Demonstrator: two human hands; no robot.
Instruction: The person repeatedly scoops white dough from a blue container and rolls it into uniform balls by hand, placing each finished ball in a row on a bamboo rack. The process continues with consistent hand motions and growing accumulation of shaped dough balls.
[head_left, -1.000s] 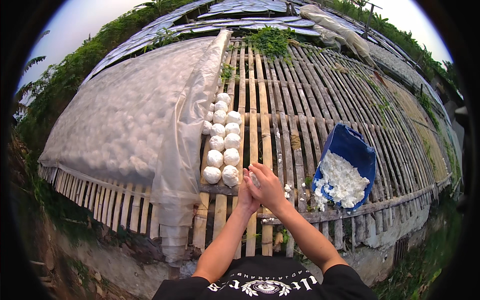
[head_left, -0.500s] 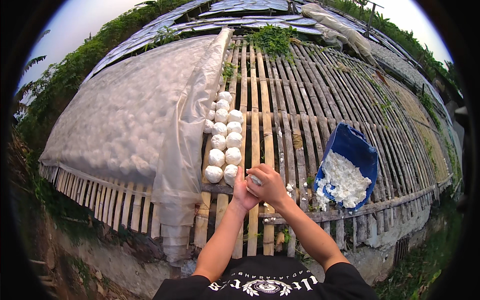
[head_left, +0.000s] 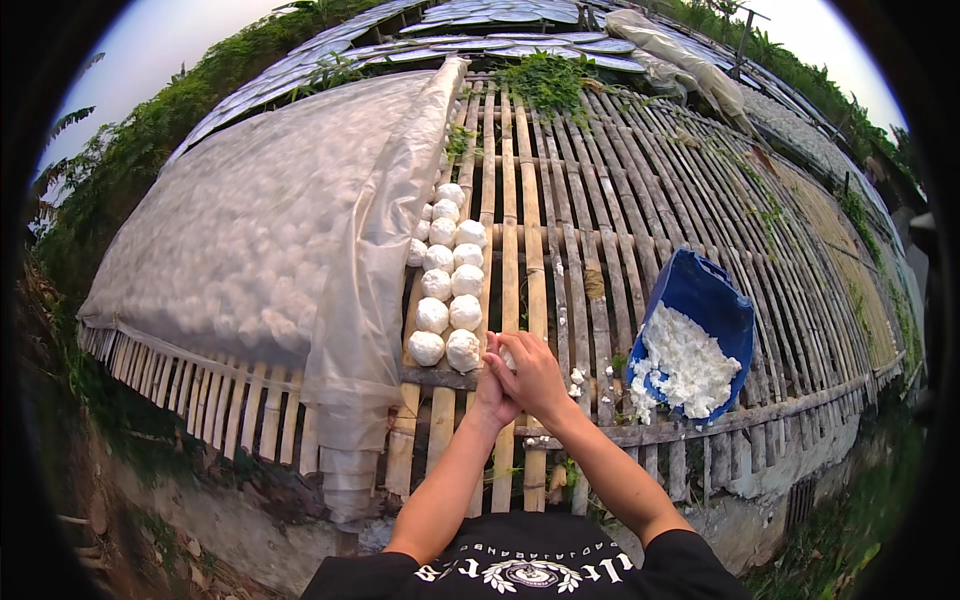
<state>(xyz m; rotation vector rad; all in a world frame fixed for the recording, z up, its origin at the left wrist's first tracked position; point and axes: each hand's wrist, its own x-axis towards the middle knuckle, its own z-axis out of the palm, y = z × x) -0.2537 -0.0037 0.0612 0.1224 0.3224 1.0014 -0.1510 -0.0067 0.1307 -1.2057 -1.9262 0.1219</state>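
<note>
We stand at the near edge of a slatted bamboo surface (head_left: 600, 200) outdoors, both forearms coming up from the bottom of the frame. Our left hand (head_left: 493, 392) and right hand (head_left: 537, 378) meet palm to palm just above the slats, the fingers (head_left: 520, 350) curled close around a small white lump (head_left: 508, 360), of which only a sliver shows between them. The lump sits pressed between the two hands, just right of the nearest white ball (head_left: 462, 350) in a double row of white balls (head_left: 447, 270) that runs away from us along the slats. That row lies beside the edge of a clear plastic sheet (head_left: 300, 230), which drapes over the left part of the surface and hangs down past its near edge; more pale rounded shapes show dimly beneath it. To the right of our hands, a blue tub (head_left: 700, 290) lies tipped on its side toward us, with a heap of crumbly white material (head_left: 680, 365) spilling from its mouth. A few white crumbs (head_left: 576, 376) lie scattered on the slats between the hands and the tub. Green weeds (head_left: 545, 80) grow through the far slats, more covered racks stretch beyond, and bushes line the left side under a pale sky.
</note>
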